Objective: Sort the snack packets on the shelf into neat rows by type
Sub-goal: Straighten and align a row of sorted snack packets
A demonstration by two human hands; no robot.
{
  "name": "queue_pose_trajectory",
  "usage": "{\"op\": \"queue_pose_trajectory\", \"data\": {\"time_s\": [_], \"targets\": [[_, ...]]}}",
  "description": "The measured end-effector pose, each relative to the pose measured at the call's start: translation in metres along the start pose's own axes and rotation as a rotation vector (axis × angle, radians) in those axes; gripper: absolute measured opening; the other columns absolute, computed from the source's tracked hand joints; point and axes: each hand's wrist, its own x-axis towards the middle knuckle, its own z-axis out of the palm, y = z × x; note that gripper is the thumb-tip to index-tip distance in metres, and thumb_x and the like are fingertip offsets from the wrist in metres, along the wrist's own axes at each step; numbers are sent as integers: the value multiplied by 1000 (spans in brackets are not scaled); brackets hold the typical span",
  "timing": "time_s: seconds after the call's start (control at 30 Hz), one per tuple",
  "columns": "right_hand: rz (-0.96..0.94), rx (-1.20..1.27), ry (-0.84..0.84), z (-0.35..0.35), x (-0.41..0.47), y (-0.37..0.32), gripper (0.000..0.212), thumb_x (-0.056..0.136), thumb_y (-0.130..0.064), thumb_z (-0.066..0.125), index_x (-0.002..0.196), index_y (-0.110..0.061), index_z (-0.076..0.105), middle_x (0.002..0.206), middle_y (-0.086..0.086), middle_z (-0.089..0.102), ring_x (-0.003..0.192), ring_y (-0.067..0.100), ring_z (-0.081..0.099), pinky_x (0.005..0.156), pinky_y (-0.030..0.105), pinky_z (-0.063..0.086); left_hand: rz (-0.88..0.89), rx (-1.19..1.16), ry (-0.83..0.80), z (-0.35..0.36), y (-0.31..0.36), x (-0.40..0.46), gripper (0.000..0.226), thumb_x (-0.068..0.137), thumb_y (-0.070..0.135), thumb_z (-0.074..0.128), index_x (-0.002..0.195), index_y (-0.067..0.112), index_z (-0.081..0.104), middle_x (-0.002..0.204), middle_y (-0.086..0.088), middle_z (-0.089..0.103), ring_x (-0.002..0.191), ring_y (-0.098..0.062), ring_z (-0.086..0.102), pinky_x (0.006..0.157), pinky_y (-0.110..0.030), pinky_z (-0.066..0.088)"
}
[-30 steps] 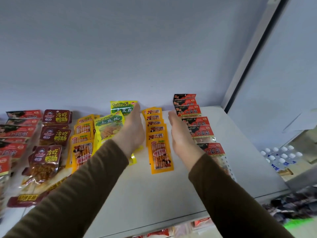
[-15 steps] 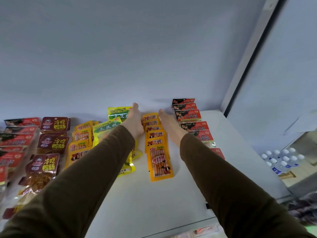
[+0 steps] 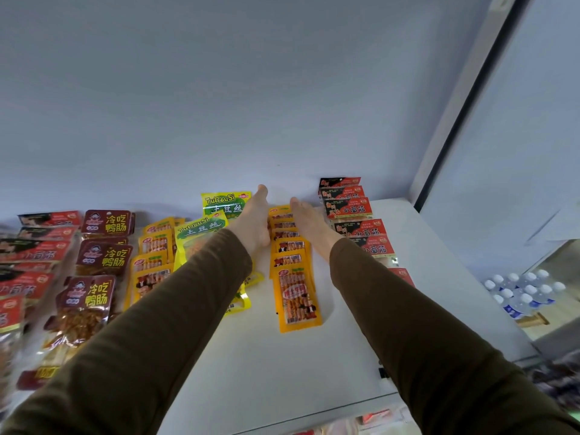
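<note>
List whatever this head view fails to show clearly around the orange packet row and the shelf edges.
- Head view: the right arm covers the near packets of the red and black row.
- The left hand and right hand flank the orange row; whether they press it is unclear.
- The left arm hides part of the green and yellow packets.
- Packets at the left edge are cut off and blurred.

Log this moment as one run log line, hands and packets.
left hand: open, flat beside orange packet row | right hand: open, flat on its other side | step: squaring row | shelf
</note>
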Motion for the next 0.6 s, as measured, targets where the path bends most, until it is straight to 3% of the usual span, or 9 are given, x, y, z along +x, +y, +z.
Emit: {"op": "queue_pose_trajectory", "data": {"time_s": [0.07, 0.1, 0.13, 0.23, 0.3, 0.4, 0.5, 0.6], "targets": [[28, 100, 4, 1, 1, 0, 63, 106, -49, 34, 146, -2, 45, 147, 20, 50, 136, 37, 47, 114, 46, 39, 80, 60, 10, -1, 1, -3, 60, 107, 56, 34, 127, 2, 51, 83, -8, 55, 66, -18, 57, 52, -31, 44], [68, 167, 6, 2, 5, 2, 69, 101, -56, 35, 147, -6, 46, 146, 16, 53, 132, 34, 52, 112, 44, 41, 102, 54, 11, -2, 0, -4, 66, 107, 56, 33, 148, 5, 40, 84, -7, 53, 68, -18, 57, 52, -31, 44], [126, 250, 11, 4, 8, 5, 75, 95, -65, 34, 146, -11, 48, 142, 12, 58, 126, 29, 58, 110, 44, 44, 113, 44, -2, -3, 0, -4, 71, 107, 56, 32, 157, 7, 28, 85, -8, 52, 70, -18, 58, 53, -31, 44], [186, 452, 11, 6, 17, 20, 61, 96, -68, 37, 116, -16, 63, 94, 2, 71, 90, 19, 69, 90, 39, 55, 138, 59, -19, -3, -3, -2, 72, 107, 56, 31, 157, 4, 27, 84, -11, 58, 73, -21, 62, 51, -34, 49], [174, 514, 3, 5, 8, 18, 58, 100, -66, 36, 105, -16, 67, 82, 3, 70, 81, 22, 69, 88, 42, 56, 150, 91, -40, -1, -3, -1, 71, 107, 56, 30, 155, 4, 32, 75, -12, 64, 74, -22, 62, 42, -29, 50], [172, 566, -32, 4, 3, 12, 62, 99, -69, 35, 112, -16, 66, 89, 6, 72, 90, 24, 71, 98, 47, 54, 132, 16, -63, 3, -3, 0, 74, 105, 61, 29, 155, 5, 33, 78, -12, 62, 77, -24, 64, 54, -36, 48], [183, 579, -53, 4, -2, 7, 73, 94, -75, 35, 132, -18, 58, 110, 9, 73, 108, 27, 70, 106, 49, 50, 140, 10, -49, 4, -8, 4, 74, 104, 63, 28, 155, 10, 34, 91, -12, 64, 82, -24, 65, 61, -36, 47], [170, 521, -12, -5, -22, -1, 67, 104, -62, 27, 154, -17, 35, 137, 6, 57, 130, 23, 56, 105, 32, 47, 149, 22, 2, 0, -13, -4, 67, 107, 57, 28, 159, 14, 26, 139, -13, 57, 107, -18, 65, 74, -26, 43]]}}
